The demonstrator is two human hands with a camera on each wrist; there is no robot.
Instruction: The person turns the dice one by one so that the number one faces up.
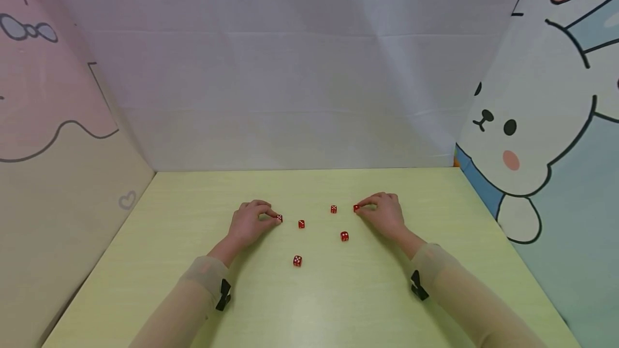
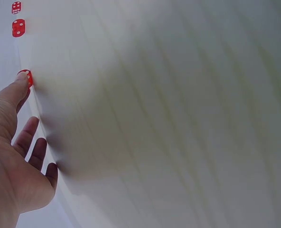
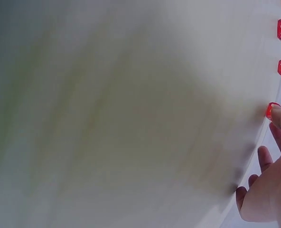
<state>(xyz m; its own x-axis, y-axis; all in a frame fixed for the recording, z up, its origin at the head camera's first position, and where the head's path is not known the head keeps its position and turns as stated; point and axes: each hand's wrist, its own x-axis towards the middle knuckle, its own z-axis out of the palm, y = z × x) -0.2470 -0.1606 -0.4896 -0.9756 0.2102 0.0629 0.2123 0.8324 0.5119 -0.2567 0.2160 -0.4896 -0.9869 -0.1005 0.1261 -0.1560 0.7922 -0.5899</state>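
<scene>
On the pale wooden table, my left hand pinches a red die with white pips between thumb and forefinger. In the left wrist view that die shows at the thumb tip, the other fingers spread apart below it. To the right, my right hand pinches another red die at its fingertips; the thumb partly covers this die in the right wrist view. Between the hands lie more red dice: one near the left hand, one near the right, and one slightly nearer me.
A further red die lies closest to me on the table. A white cloth wall stands along the table's back edge. Cartoon-printed panels flank it, a pink and cream one at left and a rabbit one at right.
</scene>
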